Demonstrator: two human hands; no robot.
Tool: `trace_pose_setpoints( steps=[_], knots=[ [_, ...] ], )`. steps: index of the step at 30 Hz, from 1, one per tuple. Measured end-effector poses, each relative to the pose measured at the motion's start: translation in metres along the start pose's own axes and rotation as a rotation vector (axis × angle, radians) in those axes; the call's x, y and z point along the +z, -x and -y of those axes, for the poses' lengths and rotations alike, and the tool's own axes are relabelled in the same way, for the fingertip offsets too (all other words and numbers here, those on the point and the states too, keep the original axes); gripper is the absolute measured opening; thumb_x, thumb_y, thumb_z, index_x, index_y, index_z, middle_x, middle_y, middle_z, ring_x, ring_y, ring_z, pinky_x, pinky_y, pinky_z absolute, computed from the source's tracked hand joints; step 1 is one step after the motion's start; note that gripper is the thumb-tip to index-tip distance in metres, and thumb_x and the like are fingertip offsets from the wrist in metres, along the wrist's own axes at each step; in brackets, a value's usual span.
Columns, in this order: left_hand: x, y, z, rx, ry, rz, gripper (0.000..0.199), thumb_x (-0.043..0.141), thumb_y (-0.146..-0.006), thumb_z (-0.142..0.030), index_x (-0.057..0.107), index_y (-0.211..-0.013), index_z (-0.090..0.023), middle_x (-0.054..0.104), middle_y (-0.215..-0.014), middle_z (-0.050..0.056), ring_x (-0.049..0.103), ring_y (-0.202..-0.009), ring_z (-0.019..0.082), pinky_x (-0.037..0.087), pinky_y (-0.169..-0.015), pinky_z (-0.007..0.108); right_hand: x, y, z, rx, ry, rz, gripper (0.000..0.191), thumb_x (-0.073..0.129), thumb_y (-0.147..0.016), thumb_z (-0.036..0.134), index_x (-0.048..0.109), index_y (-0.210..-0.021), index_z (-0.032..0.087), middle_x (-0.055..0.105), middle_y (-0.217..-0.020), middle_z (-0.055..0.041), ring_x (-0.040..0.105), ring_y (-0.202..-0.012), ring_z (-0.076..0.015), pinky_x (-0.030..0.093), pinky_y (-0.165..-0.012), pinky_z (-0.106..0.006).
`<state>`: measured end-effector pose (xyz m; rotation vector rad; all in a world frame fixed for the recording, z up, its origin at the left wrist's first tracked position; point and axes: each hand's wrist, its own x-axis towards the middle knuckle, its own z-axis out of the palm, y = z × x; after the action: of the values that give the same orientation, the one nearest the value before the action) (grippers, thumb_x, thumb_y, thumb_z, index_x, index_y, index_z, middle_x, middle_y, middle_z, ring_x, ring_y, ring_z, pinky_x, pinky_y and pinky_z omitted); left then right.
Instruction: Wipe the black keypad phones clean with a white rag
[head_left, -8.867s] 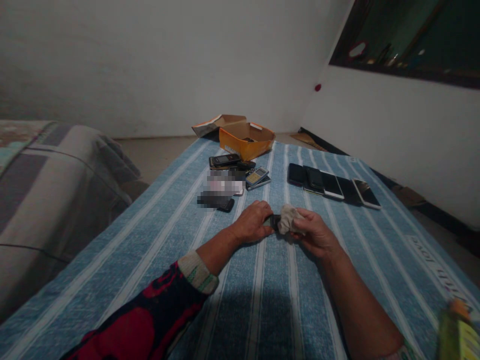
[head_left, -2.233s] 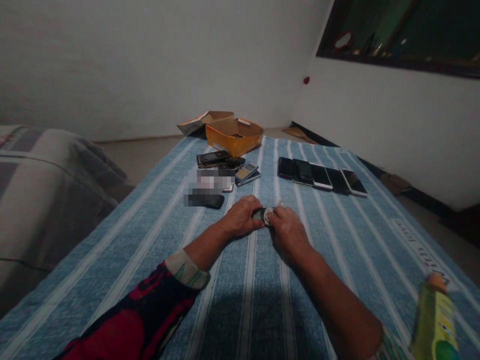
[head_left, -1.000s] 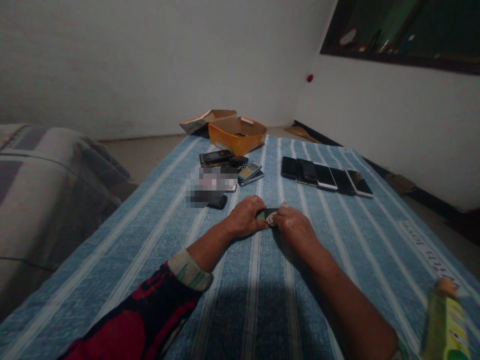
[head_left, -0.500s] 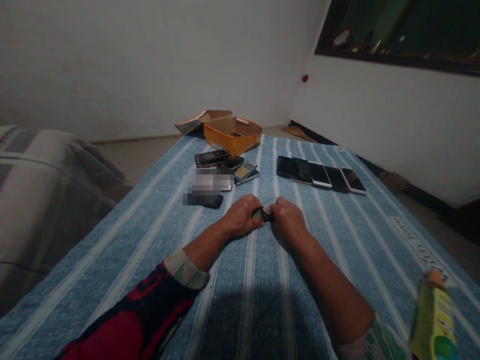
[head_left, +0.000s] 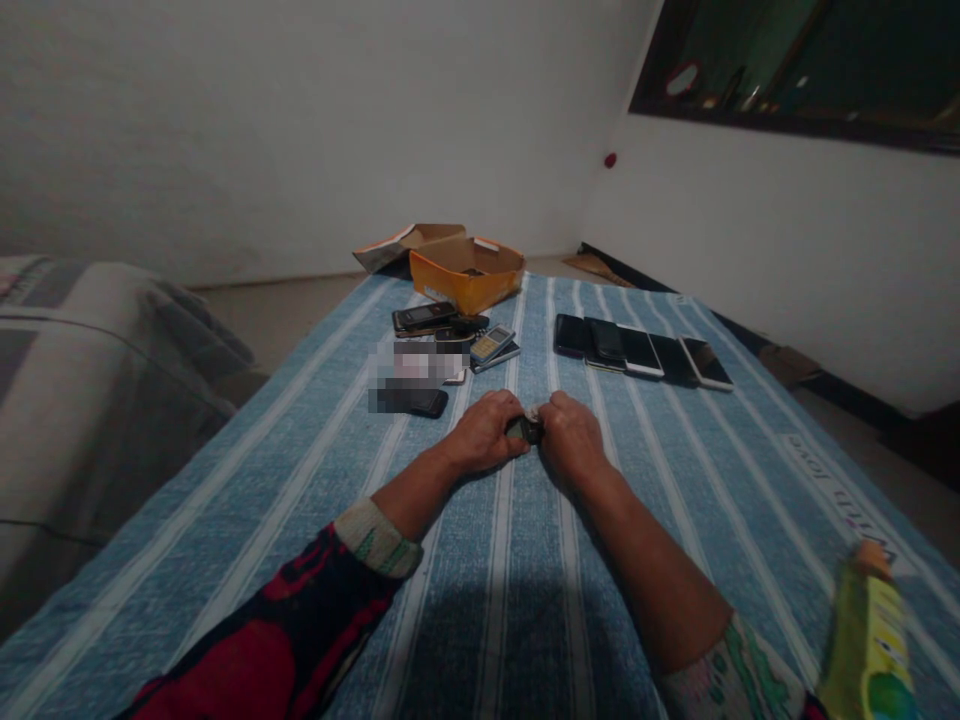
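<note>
Between my hands is a small dark phone-like device [head_left: 524, 430], held low over the striped cloth. My left hand [head_left: 486, 430] is closed around its left end. The fingers of my right hand [head_left: 571, 435] are closed at its right end, touching a small whitish piece [head_left: 533, 412] too small to make out. Beyond my left hand lies a group of old phones, among them a blue-grey keypad phone [head_left: 493, 345], a dark phone [head_left: 424, 316] and a black one [head_left: 430, 403]. Part of that group is blurred out.
An open orange box [head_left: 466, 280] with its lid [head_left: 409, 245] is at the far end of the striped cloth [head_left: 300, 500]. Several flat phones [head_left: 643, 352] lie in a row at the right. A yellow-green bottle [head_left: 866, 640] is at the near right corner.
My right hand has shifted slightly to the left and turned a little at the device. The whitish piece is now more covered by the fingers. My left hand keeps its hold.
</note>
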<state>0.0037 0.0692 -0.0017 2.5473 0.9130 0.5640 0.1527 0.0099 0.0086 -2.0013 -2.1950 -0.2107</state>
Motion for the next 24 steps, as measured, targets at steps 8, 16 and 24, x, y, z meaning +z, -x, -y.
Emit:
trace_pose_setpoints(
  steps=[8,16,24],
  knots=[
    [0.002,-0.001,-0.001,-0.029,-0.010,-0.005,0.013,0.069,-0.069,-0.026,0.061,-0.073,-0.016,0.057,-0.080,0.003,0.055,-0.085,0.021,0.045,-0.078,0.032,0.003,0.001,0.006,-0.065,-0.019,-0.018,0.023,0.048,-0.089,0.013,0.071,-0.086,0.015,0.061,-0.084,-0.0097,0.054,-0.077,-0.0204,0.032,-0.064,-0.031],
    [0.005,-0.001,0.002,-0.019,0.007,-0.023,0.013,0.067,-0.069,-0.026,0.062,-0.076,-0.016,0.057,-0.082,0.003,0.056,-0.085,0.020,0.046,-0.079,0.032,0.004,0.006,0.009,-0.111,0.009,-0.029,0.025,0.047,-0.090,0.012,0.071,-0.087,0.016,0.062,-0.083,-0.0088,0.055,-0.078,-0.0203,0.032,-0.064,-0.030],
    [0.003,-0.001,0.001,-0.037,-0.003,-0.009,0.017,0.071,-0.067,-0.026,0.061,-0.076,-0.015,0.056,-0.082,0.004,0.056,-0.086,0.021,0.046,-0.078,0.032,0.004,0.001,0.006,-0.023,0.031,-0.039,0.023,0.049,-0.089,0.014,0.071,-0.084,0.015,0.062,-0.085,-0.0103,0.054,-0.075,-0.0211,0.031,-0.062,-0.031]
  ],
)
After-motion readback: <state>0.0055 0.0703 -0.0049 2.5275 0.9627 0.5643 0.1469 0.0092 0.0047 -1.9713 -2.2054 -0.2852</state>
